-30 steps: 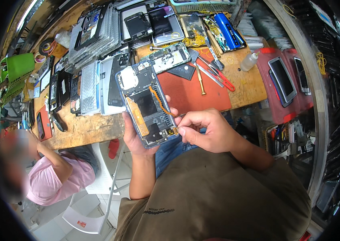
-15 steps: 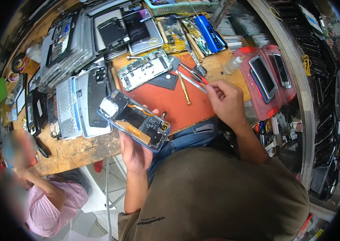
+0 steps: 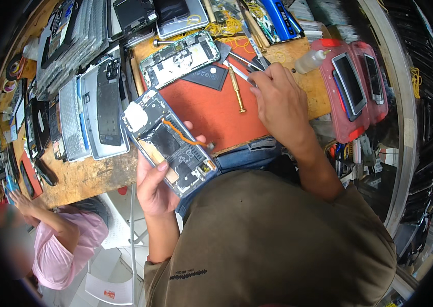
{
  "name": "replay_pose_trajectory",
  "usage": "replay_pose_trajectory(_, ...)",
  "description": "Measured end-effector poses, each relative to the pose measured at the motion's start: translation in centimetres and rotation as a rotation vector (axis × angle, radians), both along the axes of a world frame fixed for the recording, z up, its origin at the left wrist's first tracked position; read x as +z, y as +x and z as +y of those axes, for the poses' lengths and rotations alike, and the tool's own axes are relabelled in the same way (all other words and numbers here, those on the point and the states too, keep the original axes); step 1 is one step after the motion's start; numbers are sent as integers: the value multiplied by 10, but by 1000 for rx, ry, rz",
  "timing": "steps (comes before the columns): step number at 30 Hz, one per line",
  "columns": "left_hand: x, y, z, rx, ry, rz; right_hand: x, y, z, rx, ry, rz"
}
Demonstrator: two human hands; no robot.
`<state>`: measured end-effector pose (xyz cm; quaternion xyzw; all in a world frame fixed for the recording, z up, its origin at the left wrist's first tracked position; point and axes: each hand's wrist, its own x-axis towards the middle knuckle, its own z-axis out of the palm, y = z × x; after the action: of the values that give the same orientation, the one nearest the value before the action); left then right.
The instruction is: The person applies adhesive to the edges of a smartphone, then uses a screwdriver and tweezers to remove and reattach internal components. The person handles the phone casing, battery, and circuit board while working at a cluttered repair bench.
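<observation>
My left hand [image 3: 156, 192] holds an opened phone [image 3: 178, 157], tilted, its inside facing up. The thumb presses on its lower left side, and fingertips show at the far edge. An orange flex cable [image 3: 179, 134] runs across its black inner parts and sticks out past the right edge. My right hand [image 3: 282, 100] is over the right of the red mat, fingers bent together at the end of a slim silver tool [image 3: 238, 70]; the fingertips are partly hidden. Beside it lies a brass screwdriver [image 3: 237, 91]. A flat black battery [image 3: 207, 77] lies behind, near another opened phone [image 3: 180, 59].
The red mat [image 3: 191, 105] covers part of the wooden bench [image 3: 93, 176]. Stacked phone parts in bubble wrap [image 3: 75, 56] stand at left. A clear bottle [image 3: 309, 61] and pink case with phones [image 3: 342, 128] are at right. A person in a pink top [image 3: 70, 240] sits at left.
My left hand has turned the phone more upright and its thumb now lies over the near side. My right hand has moved left to the silver tool's end. The view has shifted.
</observation>
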<state>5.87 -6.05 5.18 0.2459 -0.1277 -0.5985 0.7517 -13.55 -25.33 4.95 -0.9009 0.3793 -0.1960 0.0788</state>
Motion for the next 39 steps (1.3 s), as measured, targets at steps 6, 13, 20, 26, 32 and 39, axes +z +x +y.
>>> replay_pose_trajectory(6,2,-11,-33,-124,-26,64,7,8,-22,18,111,110)
replay_pose_trajectory(13,-5,-16,-25,40,307,-280,11,5,-23,20,166,153)
replay_pose_trajectory(20,-10,-16,-9,193,411,-490,31,-27,-13,76,325,-71)
replay_pose_trajectory(26,-11,-25,1,261,517,-783,35,-39,32,12,1123,-682)
replay_pose_trajectory(32,4,-25,7,233,630,-780,-11,-11,90,-15,1092,-820)
replay_pose_trajectory(39,19,-34,19,98,814,-906,-26,-6,97,195,544,-791)
